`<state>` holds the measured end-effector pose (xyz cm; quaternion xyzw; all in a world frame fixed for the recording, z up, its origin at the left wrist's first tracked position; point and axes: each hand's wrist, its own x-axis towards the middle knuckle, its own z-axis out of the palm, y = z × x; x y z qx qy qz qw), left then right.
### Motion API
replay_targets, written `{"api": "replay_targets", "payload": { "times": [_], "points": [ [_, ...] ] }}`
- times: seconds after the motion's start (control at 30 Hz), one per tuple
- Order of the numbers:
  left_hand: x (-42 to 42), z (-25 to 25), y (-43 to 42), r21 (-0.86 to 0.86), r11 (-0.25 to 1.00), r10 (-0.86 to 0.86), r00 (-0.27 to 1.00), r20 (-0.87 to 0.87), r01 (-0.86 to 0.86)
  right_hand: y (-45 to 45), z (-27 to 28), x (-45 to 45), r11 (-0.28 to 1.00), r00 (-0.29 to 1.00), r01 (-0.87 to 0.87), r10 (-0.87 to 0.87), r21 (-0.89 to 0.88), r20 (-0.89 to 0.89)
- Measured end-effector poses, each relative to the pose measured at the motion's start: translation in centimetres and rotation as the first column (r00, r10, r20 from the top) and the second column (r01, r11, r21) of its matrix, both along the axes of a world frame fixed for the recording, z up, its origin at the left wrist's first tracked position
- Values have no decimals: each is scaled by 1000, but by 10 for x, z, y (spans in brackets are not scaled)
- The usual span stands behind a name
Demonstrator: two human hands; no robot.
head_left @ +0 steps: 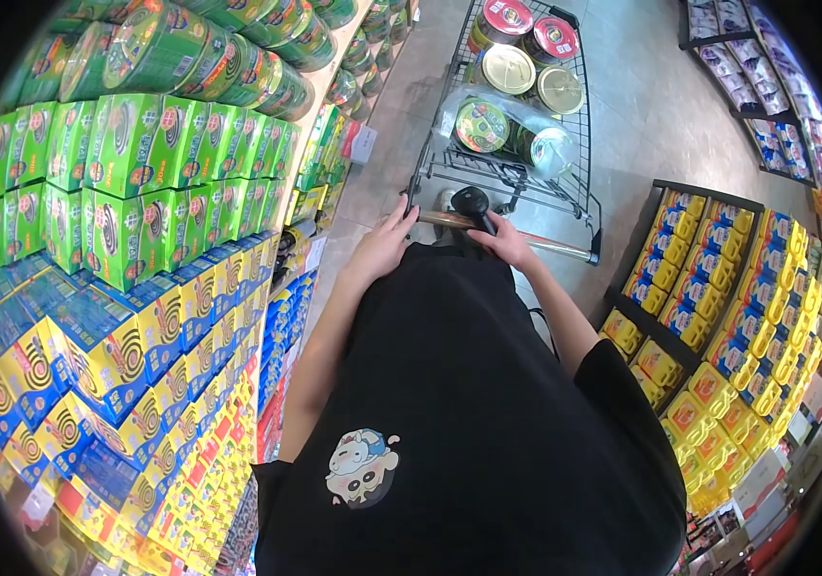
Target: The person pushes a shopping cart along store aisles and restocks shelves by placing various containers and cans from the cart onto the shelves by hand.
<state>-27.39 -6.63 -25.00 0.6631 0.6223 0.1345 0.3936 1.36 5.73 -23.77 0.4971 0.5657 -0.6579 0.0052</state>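
A black wire shopping cart [586, 144] stands in front of me, with a bar handle [538, 242] across its near side. My left hand [387, 240] is closed on the left end of this handle, its fingers fairly straight. Close to the handle's middle, my right hand [505, 244] is wrapped round the grip of a black handheld device that looks like a barcode scanner [471, 202]. Inside the cart are round tubs with red lids [507, 17], gold-lidded tubs [508, 70], and plastic-wrapped tubs with a green lid [482, 127].
Stacked green mosquito-coil boxes [123, 144] and yellow-blue coil boxes [132, 350] line the left side, below green wrapped tubs [166, 48]. On the right, a dark rack [654, 259] holds yellow bottles [766, 288]. Grey tiled floor [622, 106] runs between; more shelves [757, 77] stand far right.
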Motion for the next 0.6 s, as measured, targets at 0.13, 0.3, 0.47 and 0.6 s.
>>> {"api": "replay_targets", "payload": {
  "times": [0.13, 0.3, 0.47, 0.6],
  "points": [
    [-1, -2, 0, 16, 1000, -8, 1000, 3, 8, -1, -2, 1, 1000, 1000, -1, 1, 8, 1],
    [-1, -2, -1, 25, 1000, -4, 1000, 19, 3, 0, -10, 3, 1000, 1000, -12, 11, 13, 18],
    [1, -1, -2, 29, 1000, -2, 1000, 24, 1, 0, 0, 0, 1000, 1000, -20, 20, 9, 4],
    [3, 5, 1, -79, 997, 8, 1000, 9, -7, -3, -18, 7, 1000, 997, 18, -17, 9, -78]
  ]
}}
